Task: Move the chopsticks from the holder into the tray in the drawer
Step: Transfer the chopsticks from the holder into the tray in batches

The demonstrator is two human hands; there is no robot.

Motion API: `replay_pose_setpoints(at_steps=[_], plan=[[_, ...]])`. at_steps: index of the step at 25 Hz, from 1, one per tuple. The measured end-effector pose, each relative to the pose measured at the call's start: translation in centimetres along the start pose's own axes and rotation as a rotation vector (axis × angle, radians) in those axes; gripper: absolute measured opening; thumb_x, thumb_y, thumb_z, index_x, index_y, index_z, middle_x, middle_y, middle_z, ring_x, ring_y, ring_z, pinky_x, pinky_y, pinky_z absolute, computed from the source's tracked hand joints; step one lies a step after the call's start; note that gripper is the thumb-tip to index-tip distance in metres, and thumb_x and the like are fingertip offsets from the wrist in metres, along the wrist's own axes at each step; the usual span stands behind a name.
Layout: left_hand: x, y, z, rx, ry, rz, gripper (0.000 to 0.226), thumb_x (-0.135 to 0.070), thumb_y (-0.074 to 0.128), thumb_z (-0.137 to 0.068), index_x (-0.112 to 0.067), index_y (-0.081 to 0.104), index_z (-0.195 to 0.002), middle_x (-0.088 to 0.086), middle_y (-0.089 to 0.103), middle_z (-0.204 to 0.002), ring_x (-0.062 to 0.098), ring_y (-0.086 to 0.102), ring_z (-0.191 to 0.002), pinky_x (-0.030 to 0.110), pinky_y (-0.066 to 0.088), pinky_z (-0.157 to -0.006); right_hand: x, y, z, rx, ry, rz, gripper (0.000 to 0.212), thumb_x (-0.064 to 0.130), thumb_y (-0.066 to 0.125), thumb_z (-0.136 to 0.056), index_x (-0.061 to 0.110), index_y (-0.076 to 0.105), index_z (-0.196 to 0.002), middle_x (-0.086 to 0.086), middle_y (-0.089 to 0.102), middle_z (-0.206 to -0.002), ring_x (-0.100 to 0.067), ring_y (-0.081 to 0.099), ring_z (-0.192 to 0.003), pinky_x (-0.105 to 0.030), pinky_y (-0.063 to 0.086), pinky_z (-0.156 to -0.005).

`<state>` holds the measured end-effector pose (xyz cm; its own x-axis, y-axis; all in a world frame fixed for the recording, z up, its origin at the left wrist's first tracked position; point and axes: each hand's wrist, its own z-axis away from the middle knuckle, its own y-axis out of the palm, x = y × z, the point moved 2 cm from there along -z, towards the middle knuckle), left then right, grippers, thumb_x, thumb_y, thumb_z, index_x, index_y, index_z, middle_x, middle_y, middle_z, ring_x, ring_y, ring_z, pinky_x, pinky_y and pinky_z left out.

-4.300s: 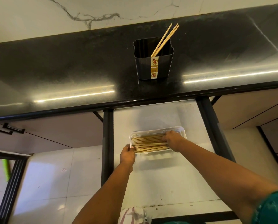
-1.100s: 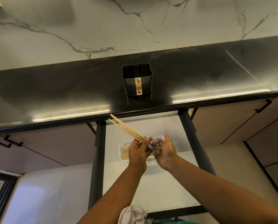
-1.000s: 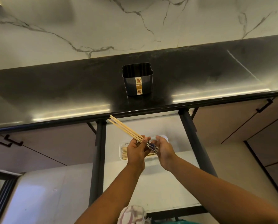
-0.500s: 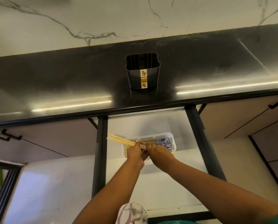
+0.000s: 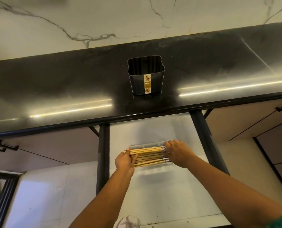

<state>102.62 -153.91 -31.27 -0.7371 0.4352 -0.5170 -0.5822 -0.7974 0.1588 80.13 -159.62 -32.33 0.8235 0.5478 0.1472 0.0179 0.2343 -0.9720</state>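
Hands, two (image 5: 124, 160) (image 5: 176, 153), bracket roughly ten chopsticks (image 5: 147, 156) in one tray (image 5: 153, 143).

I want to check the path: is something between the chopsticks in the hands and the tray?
Nothing visible does. The chopsticks already lie across the tray in the drawer, with the left hand and right hand at their ends.

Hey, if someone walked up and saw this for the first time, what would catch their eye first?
Probably the two hands in the open drawer: the left hand and right hand rest on either end of a row of pale chopsticks lying in a clear tray. Next, the dark holder standing alone on the glossy black counter above, with no chopsticks showing in it.
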Motion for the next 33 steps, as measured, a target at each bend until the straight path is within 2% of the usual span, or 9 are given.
replay_pose_setpoints(at_steps=[6, 11, 14, 16, 18, 22, 26, 29, 33], plan=[[0.4, -0.4, -0.9, -0.023, 0.104, -0.092, 0.013, -0.017, 0.061, -0.09, -0.006, 0.063, -0.096, 0.011, 0.064, -0.093, 0.025, 0.068, -0.082, 0.025, 0.059, -0.056, 1.9, 0.3, -1.9, 0.035, 0.014, 0.084, 0.036, 0.018, 0.044, -0.092, 0.015, 0.041, -0.127, -0.007, 0.053, -0.122, -0.025, 0.049, -0.11, -0.036, 0.039, -0.099], [-1.3, -2.4, -2.6, -0.154, 0.445, -0.586, 0.005, -0.022, 0.062, -0.089, -0.022, 0.057, -0.091, 0.003, 0.063, -0.092, 0.015, 0.061, -0.079, 0.017, 0.044, -0.054, -0.2, 0.9, -2.8, 0.23, 0.049, 0.15, 0.037, 0.012, 0.045, -0.093, 0.013, 0.043, -0.13, -0.01, 0.054, -0.128, -0.028, 0.049, -0.118, -0.037, 0.042, -0.099], [-1.3, -2.7, -4.0, -0.036, 0.396, -0.765, 0.022, -0.022, 0.06, -0.091, -0.024, 0.052, -0.112, 0.003, 0.061, -0.11, 0.013, 0.058, -0.085, 0.02, 0.048, -0.065, 0.0, 1.7, -3.7, 0.366, 0.056, 0.233, 0.039, 0.013, 0.045, -0.093, 0.012, 0.042, -0.132, -0.012, 0.054, -0.133, -0.03, 0.049, -0.123, -0.038, 0.039, -0.104], [-0.1, -2.7, -4.9, 0.103, 0.301, -0.945, 0.039, -0.022, 0.056, -0.093, -0.021, 0.044, -0.131, 0.005, 0.056, -0.121, 0.022, 0.057, -0.102, 0.032, 0.052, -0.08, 0.7, 2.4, -4.1, 0.355, 0.057, 0.246, 0.042, 0.016, 0.048, -0.093, 0.014, 0.04, -0.135, -0.009, 0.052, -0.135, -0.029, 0.048, -0.126, -0.038, 0.036, -0.106], [0.9, -2.8, -5.2, 0.142, 0.247, -1.041, 0.039, -0.021, 0.051, -0.096, -0.02, 0.041, -0.134, 0.005, 0.055, -0.121, 0.023, 0.055, -0.102, 0.039, 0.049, -0.088, 1.3, 2.9, -4.1, 0.295, 0.043, 0.221, 0.046, 0.016, 0.05, -0.092, 0.014, 0.039, -0.136, -0.008, 0.049, -0.137, -0.028, 0.044, -0.129, -0.039, 0.033, -0.109], [1.5, -3.5, -5.9, 0.121, 0.21, -0.987, 0.035, -0.022, 0.044, -0.099, -0.022, 0.044, -0.134, 0.002, 0.057, -0.111, 0.017, 0.055, -0.091, 0.034, 0.048, -0.081, 0.7, 4.0, -3.3, 0.268, 0.075, 0.119, 0.048, 0.016, 0.048, -0.094, 0.014, 0.038, -0.141, -0.008, 0.045, -0.139, -0.027, 0.041, -0.131, -0.039, 0.029, -0.112], [2.0, -4.1, -6.2, 0.125, 0.215, -0.992, 0.029, -0.024, 0.043, -0.099, -0.021, 0.049, -0.127, -0.004, 0.057, -0.099, 0.013, 0.055, -0.08, 0.03, 0.046, -0.078, 0.1, 5.1, -2.6, 0.323, 0.17, -0.027, 0.033, 0.016, 0.042, -0.096, 0.011, 0.055, -0.126, -0.009, 0.05, -0.134, -0.026, 0.046, -0.125, -0.035, 0.033, -0.108], [2.1, -4.3, -6.1, 0.105, 0.216, -0.984, 0.028, -0.024, 0.043, -0.099, -0.021, 0.05, -0.126, -0.003, 0.057, -0.1, 0.013, 0.054, -0.08, 0.031, 0.046, -0.08, 0.5, 4.7, -1.7, 0.205, 0.162, -0.192, 0.035, 0.012, 0.04, -0.096, 0.012, 0.06, -0.125, -0.009, 0.052, -0.134, -0.027, 0.045, -0.127, -0.036, 0.034, -0.11], [2.3, -4.2, -5.5, 0.095, 0.254, -1.019, 0.023, -0.021, 0.045, -0.098, -0.021, 0.051, -0.121, -0.01, 0.054, -0.088, 0.011, 0.054, -0.075, 0.029, 0.046, -0.076, 0.1, 3.0, 0.9, -0.263, 0.362, -0.349, 0.043, 0.008, 0.066, -0.085, 0.007, 0.055, -0.127, -0.016, 0.053, -0.128, -0.029, 0.05, -0.117, -0.039, 0.05, -0.096]])
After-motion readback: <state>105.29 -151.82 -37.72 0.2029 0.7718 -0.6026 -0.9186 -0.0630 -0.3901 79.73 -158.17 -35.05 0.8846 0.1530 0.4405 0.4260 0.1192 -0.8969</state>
